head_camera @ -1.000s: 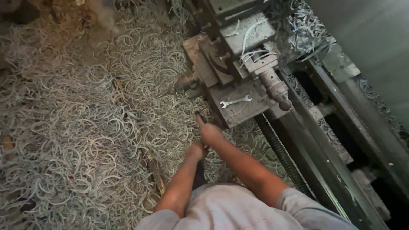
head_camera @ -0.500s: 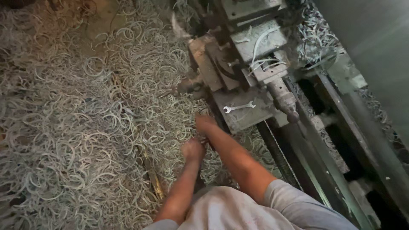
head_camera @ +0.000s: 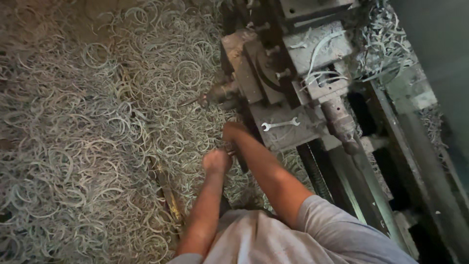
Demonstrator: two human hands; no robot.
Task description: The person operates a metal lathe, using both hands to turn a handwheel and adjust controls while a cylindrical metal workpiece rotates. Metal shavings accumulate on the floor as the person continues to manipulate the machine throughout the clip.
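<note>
Steel-grey lathe carriage [head_camera: 288, 132]: beside its near edge we curl our left hand [head_camera: 216, 160] and right hand [head_camera: 233, 132], contents hidden.

Your floor [head_camera: 53, 29] fills the left of the frame, buried under curled metal shavings [head_camera: 88, 161]. On the lathe carriage [head_camera: 288, 132], centre right, lies a small open-ended spanner [head_camera: 280, 124].

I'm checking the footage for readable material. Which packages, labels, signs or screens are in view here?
None show: only a lathe, a wrench lying on it, and curled metal shavings covering the floor beside the hands.
</note>
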